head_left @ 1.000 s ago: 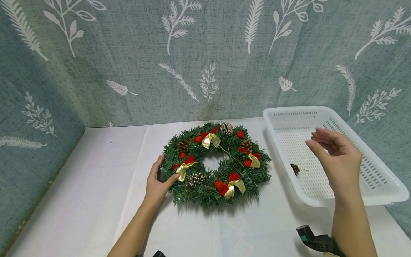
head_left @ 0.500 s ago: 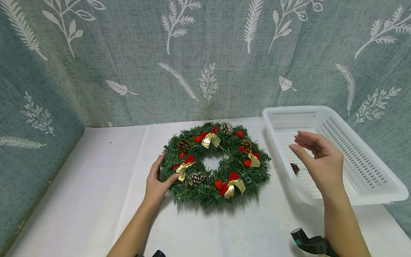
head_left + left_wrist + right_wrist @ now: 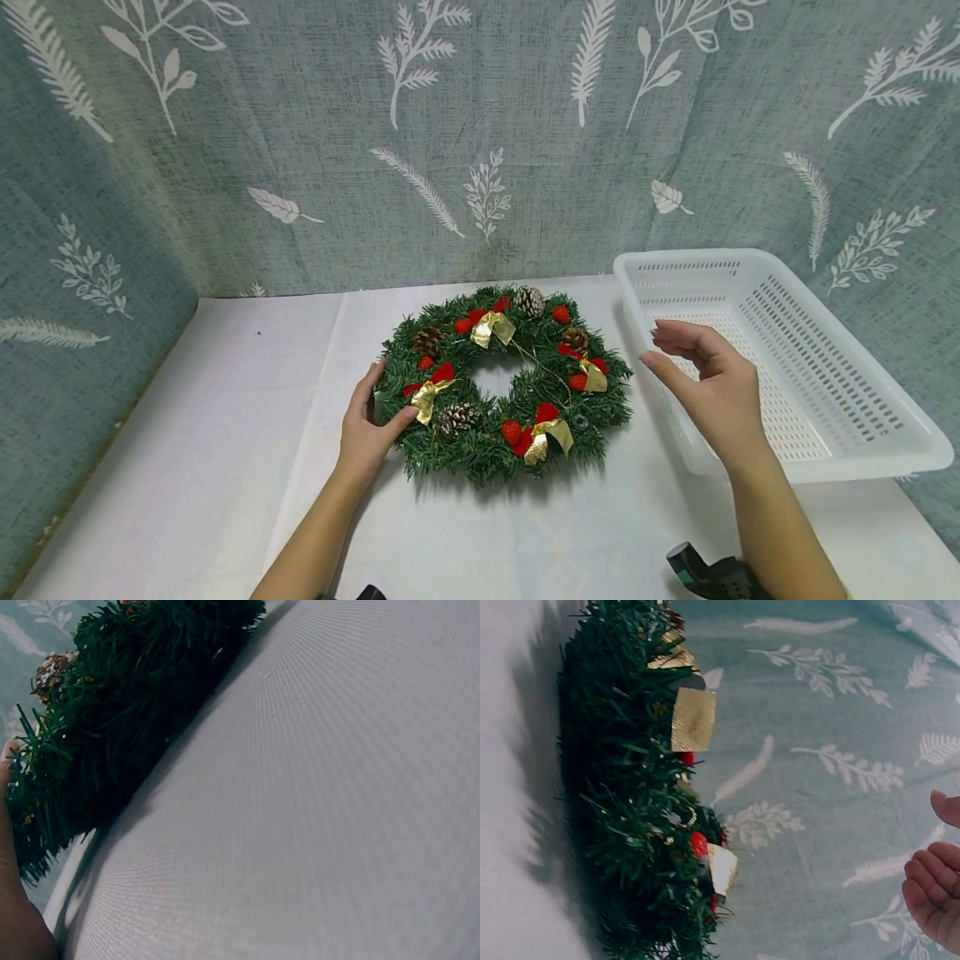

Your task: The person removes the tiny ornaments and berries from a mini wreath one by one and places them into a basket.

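Observation:
A green Christmas wreath (image 3: pixel 600 400) lies flat on the white tablecloth, dressed with red and gold bows, red berries and pine cones. At its left side, my left hand (image 3: pixel 365 433) grips it, thumb on top by a bow and fingers at the outer edge. The left wrist view has the wreath's green side (image 3: pixel 127 727) close up, with part of that hand (image 3: pixel 22 922) at the corner. My right hand (image 3: pixel 708 387) hovers over the basket's near-left rim, fingers bent, thumb apart, nothing between them. In the right wrist view its curved fingers (image 3: pixel 934 881) are apart from the wreath.
To the right stands a white perforated plastic basket (image 3: pixel 847 367), its left side partly covered by my right hand. A grey-green leaf-patterned curtain (image 3: pixel 480 150) hangs behind and along both sides. White cloth (image 3: pixel 240 433) stretches left of the wreath.
My right hand has moved left from above the basket's middle to its left rim, towards the wreath. It now hides the pine cone seen in the basket earlier. My left hand stays on the wreath.

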Available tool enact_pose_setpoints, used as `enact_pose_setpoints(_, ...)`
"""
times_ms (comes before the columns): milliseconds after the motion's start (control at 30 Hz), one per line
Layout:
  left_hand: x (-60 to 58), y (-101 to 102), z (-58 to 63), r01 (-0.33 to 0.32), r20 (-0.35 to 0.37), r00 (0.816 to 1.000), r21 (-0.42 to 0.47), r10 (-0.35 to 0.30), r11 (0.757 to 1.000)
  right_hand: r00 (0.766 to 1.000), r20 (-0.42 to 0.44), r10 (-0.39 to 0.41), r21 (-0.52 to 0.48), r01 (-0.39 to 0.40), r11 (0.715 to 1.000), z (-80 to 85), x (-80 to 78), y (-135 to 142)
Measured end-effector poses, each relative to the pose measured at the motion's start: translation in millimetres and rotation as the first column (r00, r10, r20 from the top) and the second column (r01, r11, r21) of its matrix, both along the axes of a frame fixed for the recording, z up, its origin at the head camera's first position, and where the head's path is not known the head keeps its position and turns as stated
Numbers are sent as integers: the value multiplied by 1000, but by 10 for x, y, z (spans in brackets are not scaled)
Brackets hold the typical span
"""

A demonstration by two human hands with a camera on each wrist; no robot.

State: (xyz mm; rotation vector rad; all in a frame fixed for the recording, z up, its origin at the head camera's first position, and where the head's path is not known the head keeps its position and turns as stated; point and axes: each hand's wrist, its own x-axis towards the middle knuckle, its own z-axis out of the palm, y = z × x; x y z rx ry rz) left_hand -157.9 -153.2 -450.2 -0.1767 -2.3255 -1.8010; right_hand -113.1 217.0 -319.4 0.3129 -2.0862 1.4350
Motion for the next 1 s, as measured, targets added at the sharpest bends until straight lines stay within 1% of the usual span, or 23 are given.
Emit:
enact_pose_setpoints(267,-20,-10,-9,14,2,1000,-4,-14,1000,999,48,-2,48,-1,999,-56,-4,-56)
enact_pose_setpoints(467,-8,5,63,25,40,999,3,-26,1000,999,51,11,58,-14,998,-94,-24,-75)
enact_pose_setpoints(600,-5,4,60,25,21,999,0,-25,1000,996,82,30,54,-34,998,-130,-37,-103)
enact_pose_setpoints(733,-14,-10,16,25,-7,1000,-10,-25,1000,990,130,46,50,-53,997,-173,-55,-142)
enact_pose_setpoints(1000,12,-13,4,20,-5,1000,-5,-20,1000,983,169,65,99,-83,992,-265,-92,-228)
